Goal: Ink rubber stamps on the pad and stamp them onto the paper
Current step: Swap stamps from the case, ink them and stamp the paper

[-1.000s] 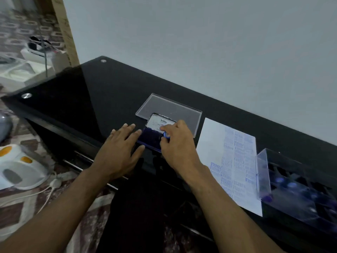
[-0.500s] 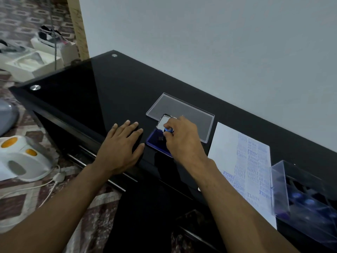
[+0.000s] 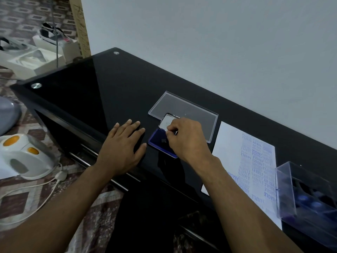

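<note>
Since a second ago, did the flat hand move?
No. The left hand stays flat on the table, just left of the ink pad.

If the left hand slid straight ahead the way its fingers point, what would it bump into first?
Probably the clear plastic lid lying flat on the black table. The left hand points up-right, passing just left of the ink pad, though it might clip the pad's raised cover.

So on the tabletop (image 3: 109, 84) the ink pad (image 3: 158, 143) sits near the front edge, its open lid (image 3: 166, 122) leaning back over a flat tray (image 3: 191, 112) behind it. Left hand (image 3: 122, 148) lies flat just left of the pad, right hand (image 3: 187, 141) on top of it. Paper (image 3: 231, 143) is right of the pad, and the stamp box (image 3: 308, 199) sits right of the paper, overlapping its edge.
</note>
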Demonstrator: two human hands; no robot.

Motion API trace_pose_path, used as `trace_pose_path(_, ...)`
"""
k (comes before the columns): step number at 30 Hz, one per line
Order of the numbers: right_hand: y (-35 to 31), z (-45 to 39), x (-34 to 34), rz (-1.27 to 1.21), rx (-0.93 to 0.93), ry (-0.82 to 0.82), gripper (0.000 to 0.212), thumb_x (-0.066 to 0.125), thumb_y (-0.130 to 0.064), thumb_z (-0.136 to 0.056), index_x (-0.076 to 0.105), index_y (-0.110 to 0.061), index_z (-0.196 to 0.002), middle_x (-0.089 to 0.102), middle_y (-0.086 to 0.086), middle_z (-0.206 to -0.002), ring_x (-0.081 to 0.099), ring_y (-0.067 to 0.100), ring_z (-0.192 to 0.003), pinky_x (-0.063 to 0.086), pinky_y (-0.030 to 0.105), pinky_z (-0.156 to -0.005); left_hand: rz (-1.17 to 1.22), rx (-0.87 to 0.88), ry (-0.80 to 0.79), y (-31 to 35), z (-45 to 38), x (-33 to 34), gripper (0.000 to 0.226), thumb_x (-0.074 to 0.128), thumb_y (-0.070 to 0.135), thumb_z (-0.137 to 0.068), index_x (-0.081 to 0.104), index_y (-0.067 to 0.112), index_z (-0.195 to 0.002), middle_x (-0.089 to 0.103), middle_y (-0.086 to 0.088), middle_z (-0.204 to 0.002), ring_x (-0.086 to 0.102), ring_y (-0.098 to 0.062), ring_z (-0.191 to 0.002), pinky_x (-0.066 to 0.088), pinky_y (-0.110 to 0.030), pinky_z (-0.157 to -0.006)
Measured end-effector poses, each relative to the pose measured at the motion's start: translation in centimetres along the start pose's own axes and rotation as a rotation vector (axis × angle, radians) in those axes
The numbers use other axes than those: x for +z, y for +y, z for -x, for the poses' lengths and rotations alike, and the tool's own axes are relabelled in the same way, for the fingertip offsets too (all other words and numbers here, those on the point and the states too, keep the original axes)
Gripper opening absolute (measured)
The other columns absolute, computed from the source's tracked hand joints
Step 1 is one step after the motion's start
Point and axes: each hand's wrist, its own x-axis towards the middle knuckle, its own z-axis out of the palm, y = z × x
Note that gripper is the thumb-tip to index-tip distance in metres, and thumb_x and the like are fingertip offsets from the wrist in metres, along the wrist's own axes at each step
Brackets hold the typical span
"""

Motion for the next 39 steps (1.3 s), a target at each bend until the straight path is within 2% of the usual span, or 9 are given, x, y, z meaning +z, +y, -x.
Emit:
trace_pose_path(4, 0.05, -0.17, 0.36, 0.001, -0.004, 0.021, 0.012, 0.062, -0.020, -0.091, 0.073, -0.017, -0.092, 0.070, -0.003, -0.094, 0.064, 0.010, -0.082, 0.058, 0.028, -0.077, -0.001, 0.001, 0.010, 0.01, 0.00, 0.00, 0.064, 0.029, 0.059, -0.097, 0.050, 0.024, -0.145, 0.040, 0.000, -0.158, 0.026, -0.020, -0.151, 0.019, -0.051, -0.123)
trace_pose_path(10, 0.03, -0.75, 0.13, 0.045, -0.002, -0.077, 0.018, 0.064, -0.024, -0.093, 0.074, -0.017, -0.107, 0.073, -0.004, -0.104, 0.066, 0.010, -0.091, 0.054, 0.028, -0.088, 0.005, -0.001, 0.017, 0.06, -0.01, 0.08, 0.064, 0.028, 0.059, -0.097, 0.050, 0.024, -0.145, 0.040, -0.001, -0.158, 0.025, -0.020, -0.151, 0.017, -0.050, -0.124)
trace_pose_path(16, 0.37, -0.32, 0.65, -0.041, 0.034, 0.010, 0.008, 0.066, -0.019, -0.089, 0.074, -0.020, -0.089, 0.069, -0.006, -0.095, 0.063, 0.009, -0.083, 0.055, 0.023, -0.075, -0.001, -0.007, 0.021, 0.07, -0.01, 0.11, 0.065, 0.028, 0.059, -0.096, 0.050, 0.024, -0.145, 0.040, 0.000, -0.158, 0.025, -0.020, -0.152, 0.018, -0.050, -0.124)
trace_pose_path(20, 0.48, -0.49, 0.72, -0.056, 0.060, -0.011, 0.007, 0.067, -0.018, -0.089, 0.073, -0.020, -0.090, 0.069, -0.006, -0.094, 0.060, 0.006, -0.078, 0.039, 0.010, -0.062, -0.005, -0.005, 0.022, 0.08, 0.05, 0.10, 0.064, 0.028, 0.059, -0.097, 0.050, 0.023, -0.145, 0.040, 0.000, -0.158, 0.025, -0.020, -0.151, 0.018, -0.050, -0.124)
trace_pose_path(23, 0.54, -0.63, 0.64, -0.051, 0.061, -0.027, 0.009, 0.068, -0.018, -0.090, 0.075, -0.020, -0.095, 0.070, -0.007, -0.094, 0.056, 0.004, -0.074, 0.033, 0.006, -0.056, -0.006, -0.004, 0.022, 0.03, 0.00, 0.15, 0.065, 0.028, 0.059, -0.097, 0.050, 0.023, -0.146, 0.040, 0.000, -0.158, 0.025, -0.020, -0.152, 0.018, -0.049, -0.124)
trace_pose_path(31, 0.49, -0.69, 0.43, -0.061, 0.052, -0.049, 0.008, 0.068, -0.017, -0.089, 0.073, -0.019, -0.095, 0.070, -0.009, -0.096, 0.052, -0.001, -0.066, 0.039, 0.007, -0.059, -0.012, -0.010, 0.005, 0.03, -0.09, 0.20, 0.066, 0.026, 0.061, -0.096, 0.048, 0.025, -0.147, 0.037, -0.001, -0.160, 0.023, -0.020, -0.152, 0.015, -0.049, -0.125)
trace_pose_path(33, 0.39, -0.79, 0.31, -0.058, 0.045, -0.067, 0.012, 0.068, -0.020, -0.090, 0.073, -0.019, -0.101, 0.071, -0.008, -0.098, 0.053, 0.001, -0.069, 0.036, 0.006, -0.059, -0.016, -0.011, 0.002, -0.02, -0.10, 0.21, 0.066, 0.025, 0.061, -0.096, 0.047, 0.025, -0.148, 0.036, 0.000, -0.160, 0.021, -0.019, -0.153, 0.014, -0.048, -0.125)
trace_pose_path(37, 0.37, -0.81, 0.26, -0.027, 0.052, -0.075, 0.016, 0.066, -0.022, -0.092, 0.074, -0.019, -0.106, 0.072, -0.007, -0.101, 0.060, 0.004, -0.081, 0.039, 0.010, -0.066, -0.007, -0.013, 0.013, 0.05, 0.00, 0.15, 0.065, 0.027, 0.060, -0.096, 0.048, 0.024, -0.147, 0.038, -0.001, -0.159, 0.023, -0.019, -0.152, 0.015, -0.049, -0.124)
trace_pose_path(39, 0.43, -0.73, 0.35, -0.018, 0.054, -0.072, 0.016, 0.065, -0.022, -0.093, 0.074, -0.019, -0.106, 0.072, -0.007, -0.101, 0.059, 0.004, -0.080, 0.037, 0.010, -0.064, -0.005, -0.013, 0.013, 0.08, 0.02, 0.10, 0.065, 0.028, 0.060, -0.096, 0.048, 0.024, -0.147, 0.038, -0.001, -0.159, 0.023, -0.019, -0.152, 0.016, -0.049, -0.124)
